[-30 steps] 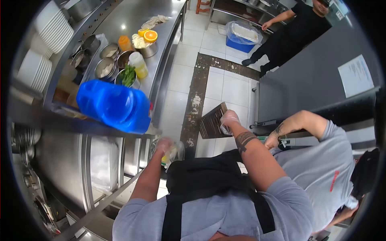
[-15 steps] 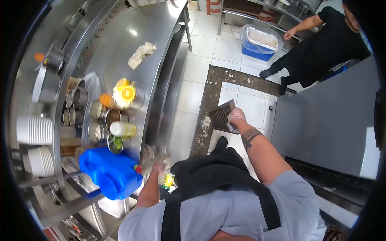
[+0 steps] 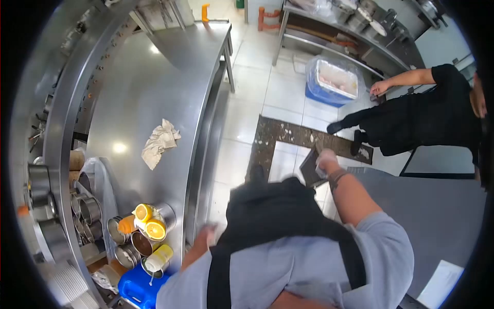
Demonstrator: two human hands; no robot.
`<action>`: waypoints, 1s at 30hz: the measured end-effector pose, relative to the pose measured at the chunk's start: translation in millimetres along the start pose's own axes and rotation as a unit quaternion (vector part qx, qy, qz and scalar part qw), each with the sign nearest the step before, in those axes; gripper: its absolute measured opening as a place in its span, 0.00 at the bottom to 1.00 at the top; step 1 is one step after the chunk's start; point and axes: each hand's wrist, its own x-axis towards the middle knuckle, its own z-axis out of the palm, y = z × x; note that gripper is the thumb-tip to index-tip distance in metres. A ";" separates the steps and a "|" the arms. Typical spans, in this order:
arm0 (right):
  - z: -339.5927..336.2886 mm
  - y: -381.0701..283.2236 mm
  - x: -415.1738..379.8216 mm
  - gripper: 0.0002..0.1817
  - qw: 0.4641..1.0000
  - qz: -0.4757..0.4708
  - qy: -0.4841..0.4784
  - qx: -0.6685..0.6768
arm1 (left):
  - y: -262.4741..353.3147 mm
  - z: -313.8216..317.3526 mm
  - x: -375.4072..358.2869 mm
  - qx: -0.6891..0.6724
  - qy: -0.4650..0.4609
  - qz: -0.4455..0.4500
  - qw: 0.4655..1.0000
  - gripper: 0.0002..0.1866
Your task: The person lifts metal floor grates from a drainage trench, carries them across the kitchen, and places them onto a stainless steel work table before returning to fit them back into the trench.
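Note:
My right hand (image 3: 326, 160), in a clear plastic glove, is closed on the edge of a dark, flat, ridged panel (image 3: 310, 171). The panel hangs tilted over the floor, and its exact kind is not plain. My left hand (image 3: 207, 234) is low beside the steel table's front edge, smeared by motion, so its fingers cannot be made out. Nearest to it on the steel table (image 3: 149, 92) are metal containers, one topped with cut oranges (image 3: 155, 228), and a squeeze bottle (image 3: 158, 257) with pale yellow contents.
A crumpled cloth (image 3: 160, 144) lies on the table. A blue jerrycan (image 3: 138, 286) is at the lower left. Dark, dirty mats (image 3: 288, 130) cover part of the tiled floor. Beyond stands a lined blue cooler (image 3: 329, 98); a person in black (image 3: 411, 121) is beside it, near a grey appliance (image 3: 411, 221).
My view has shifted forward along the table; the cloth, oranges and jerrycan now appear lower. The ridged panel is still in my right hand, turned to another angle. My left hand has left the jerrycan's side.

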 end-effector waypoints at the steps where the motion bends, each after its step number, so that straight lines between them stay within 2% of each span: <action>1: -27.9 -2.9 18.3 0.18 1.000 0.013 -0.008 0.021 | 30.7 -41.9 37.5 -0.002 0.013 0.015 1.000 0.31; 2: -61.7 -6.9 42.6 0.18 1.000 0.010 0.003 0.023 | 69.1 -85.1 70.0 -0.010 0.049 0.041 0.998 0.31; 3: -82.0 -3.4 59.3 0.17 0.999 0.028 -0.002 0.016 | 125.3 -140.2 86.0 -0.026 0.030 0.015 0.999 0.31; 5: -118.7 -5.4 83.2 0.16 0.999 0.047 -0.014 0.010 | 237.0 -250.1 87.0 -0.069 0.091 0.109 0.987 0.31; 6: -144.8 -8.6 101.2 0.16 0.997 0.067 -0.004 0.031 | 284.6 -301.0 97.8 -0.045 0.069 0.099 0.992 0.32; 7: -167.2 -12.9 123.8 0.16 0.995 0.087 0.005 0.052 | 322.8 -337.6 109.6 -0.042 0.120 0.136 0.983 0.32; 8: -183.1 -14.9 154.5 0.16 0.995 0.082 0.000 0.051 | 358.8 -371.5 122.5 -0.038 0.172 0.172 0.969 0.33; 9: -200.5 -22.1 179.6 0.16 0.996 0.076 0.001 0.052 | 397.7 -406.8 131.1 -0.038 0.176 0.169 0.969 0.33; 11: -243.4 -41.6 234.4 0.16 1.000 -0.016 -0.013 -0.024 | 469.4 -469.1 150.0 -0.062 0.168 0.185 0.966 0.34; 12: -261.4 -54.1 272.8 0.15 0.997 0.017 -0.051 0.051 | 487.3 -482.0 172.6 -0.061 0.179 0.178 0.966 0.34; 13: -275.3 -64.1 299.5 0.15 0.998 0.003 -0.044 0.052 | 507.2 -494.1 196.3 -0.055 0.188 0.189 0.962 0.33; 14: -293.8 -84.0 327.2 0.15 0.999 -0.011 0.014 0.050 | 536.0 -526.6 221.5 -0.043 0.209 0.205 0.955 0.33; 15: -315.7 -109.8 354.1 0.15 0.996 -0.022 0.063 0.051 | 568.9 -553.3 226.9 -0.031 0.203 0.187 0.961 0.33; 16: -341.2 -132.1 377.2 0.15 0.996 -0.032 0.061 0.053 | 602.4 -581.4 227.3 -0.043 0.180 0.203 0.962 0.33; 17: -358.5 -151.5 388.8 0.16 0.996 -0.041 0.042 0.065 | 624.9 -596.3 227.2 -0.062 0.150 0.215 0.963 0.33; 21: -467.8 -239.2 454.7 0.14 0.992 -0.079 0.020 0.091 | 691.8 -671.7 265.6 -0.127 0.164 0.250 0.946 0.32; 23: -508.4 -280.1 492.3 0.14 0.991 -0.101 0.032 0.084 | 720.1 -711.3 284.4 -0.324 0.145 0.220 0.909 0.32; 25: -554.8 -318.6 531.3 0.14 0.987 -0.121 0.051 0.089 | 747.8 -758.4 301.3 -0.310 0.177 0.211 0.910 0.35; 27: -598.1 -353.5 558.4 0.15 0.974 -0.177 0.083 0.111 | 767.2 -796.1 330.2 -0.350 0.197 0.240 0.884 0.33; 30: -657.5 -409.9 617.2 0.16 0.974 -0.195 0.081 0.077 | 796.2 -859.0 378.2 -0.393 0.202 0.252 0.861 0.32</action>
